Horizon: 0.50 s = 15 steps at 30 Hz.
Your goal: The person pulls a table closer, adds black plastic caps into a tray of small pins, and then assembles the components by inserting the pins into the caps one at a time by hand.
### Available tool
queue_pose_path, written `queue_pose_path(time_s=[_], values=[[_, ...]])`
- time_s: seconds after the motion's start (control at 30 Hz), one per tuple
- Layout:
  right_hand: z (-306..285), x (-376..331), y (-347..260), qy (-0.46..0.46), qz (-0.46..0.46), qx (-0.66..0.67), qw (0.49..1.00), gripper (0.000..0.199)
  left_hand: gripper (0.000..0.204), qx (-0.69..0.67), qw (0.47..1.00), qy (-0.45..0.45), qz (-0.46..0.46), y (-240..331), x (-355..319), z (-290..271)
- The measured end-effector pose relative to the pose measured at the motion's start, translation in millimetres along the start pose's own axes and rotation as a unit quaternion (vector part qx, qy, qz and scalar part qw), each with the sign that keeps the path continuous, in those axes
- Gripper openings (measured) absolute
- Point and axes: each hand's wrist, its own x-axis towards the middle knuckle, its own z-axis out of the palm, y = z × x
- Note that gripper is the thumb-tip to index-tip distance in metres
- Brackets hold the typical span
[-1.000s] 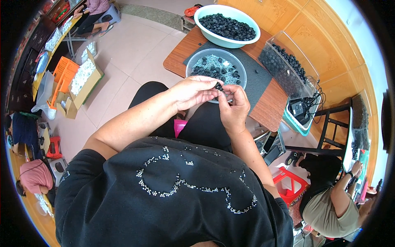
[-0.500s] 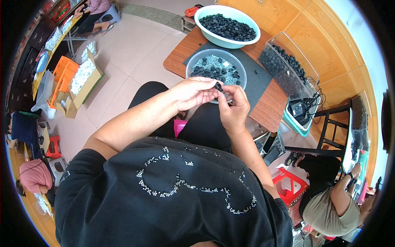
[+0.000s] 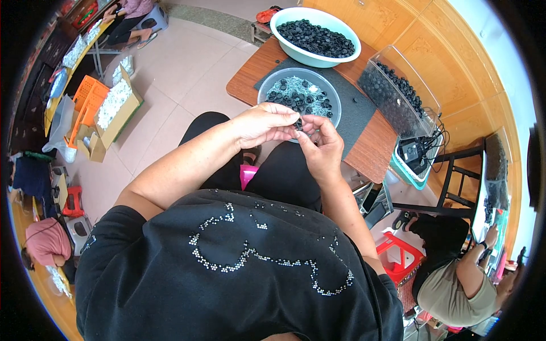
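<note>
Black ring-shaped parts are what my hands work on, and I list the scene from largest to smallest. Wooden table [image 3: 369,149], brown and smooth, stands just ahead of my knees, so everything on it lies within reach. Dark grey mat [image 3: 357,108] covers its middle, probably to keep small parts from sliding. Pale green basin [image 3: 284,20], round and glossy, sits at the far edge, heaped with small black rings. Clear plastic bin [image 3: 392,57], rectangular and tilted on its side, lies to the right, also holding black pieces. Grey round bowl [image 3: 267,91] rests nearest me on the mat, with more black rings over pale mesh-like material; its closeness suggests it is the working supply. My left hand [image 3: 263,125] and right hand [image 3: 322,149] meet just above the bowl's near rim, fingertips touching. Both hands have their fingers curled and pressed together, pinching one small black part [image 3: 298,123] between them; I hold it up close, presumably to see and turn it. Its exact shape is too small to tell.
</note>
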Motion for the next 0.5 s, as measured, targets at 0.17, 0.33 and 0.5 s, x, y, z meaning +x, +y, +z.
queue_pose_path(time_s=[0.17,0.33,0.5], values=[[0.1,0.0,-5.1,-0.043,-0.029,-0.040,0.998,0.033,0.021,0.010,0.999,-0.041,-0.026,1.5,-3.9,-0.3],[0.1,-1.4,-6.3,-0.051,-0.026,-0.054,0.997,0.028,0.021,-0.038,0.997,-0.037,-0.050,-3.7,-2.8,-5.8],[-0.1,-1.4,3.3,-0.050,-0.006,-0.003,0.999,0.026,0.021,-0.077,0.993,-0.065,-0.063,-5.6,-2.9,-4.3]])
